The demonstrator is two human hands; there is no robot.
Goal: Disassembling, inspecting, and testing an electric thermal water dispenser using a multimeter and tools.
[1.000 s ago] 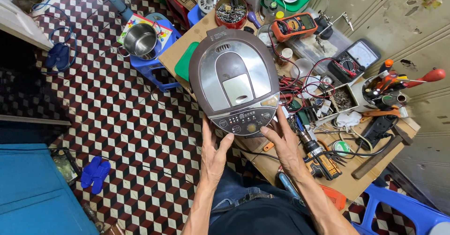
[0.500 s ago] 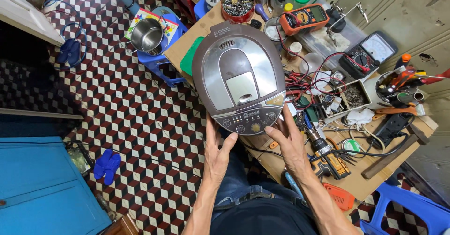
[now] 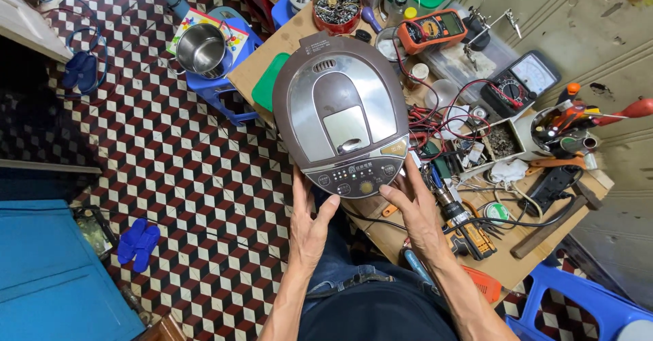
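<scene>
The electric water boiler (image 3: 340,120) was a rounded appliance seen from above, with a brown rim, a silver lid, a grey centre panel and a dark control strip with small buttons along its near edge. It was held up over the near left edge of the wooden tabletop (image 3: 286,42), overhanging the checkered floor (image 3: 170,171) on its left side.

To the left of the boiler the floor lay open, with only a blue stool (image 3: 228,93) carrying a steel pot (image 3: 202,48) farther off, and blue slippers (image 3: 138,244) near the left. To the right the tabletop was crowded: tangled red and black wires (image 3: 442,120), an orange multimeter (image 3: 432,31), a black analogue meter (image 3: 520,86), a round tin of screws (image 3: 336,6) at the far side, and a cordless drill (image 3: 462,222) just beside the right wrist. A blue chair (image 3: 578,307) stood at the near right.

The left hand (image 3: 309,222) was spread open, its palm and fingers pressed against the boiler's near left underside, thumb angled toward the control strip. The right hand (image 3: 415,201) was likewise open, fingers extended along the near right edge, thumb touching the strip's rim. Both supported the boiler between them rather than closing around it.
</scene>
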